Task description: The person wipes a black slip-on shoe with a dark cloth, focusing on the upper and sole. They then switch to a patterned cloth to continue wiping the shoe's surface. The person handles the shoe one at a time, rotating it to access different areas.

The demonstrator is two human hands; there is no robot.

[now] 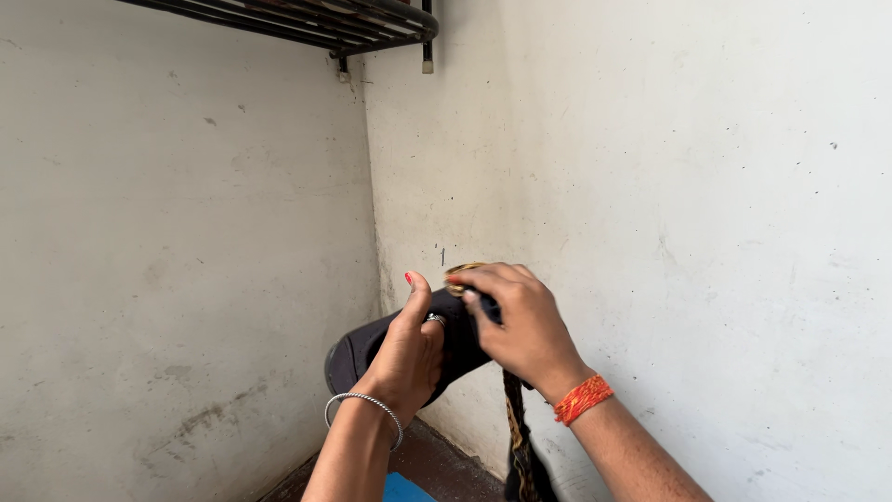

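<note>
Standing in this corner, I see the left hand (406, 346) clamped on the near side of a dark bag (358, 355), thumb up, with a silver bangle (364, 403) on that wrist. The bag is held in the air between both hands, in front of the corner where the two pale walls (650, 204) meet. To the right of that grip, the right hand (520, 325) pinches a gold-coloured ring fitting (458, 275) at the top of the bag; an orange thread band (583, 398) circles its wrist. Below the right hand a braided strap (517, 437) hangs straight down.

To my eye the work goes best if the left hand holds the bag steady while the right fingers work the fitting, keeping the strap from twisting.

Room is tight: walls close in behind and to both sides of the grip, a metal rack (307, 20) sits well above, and free space lies only toward the person.
</note>
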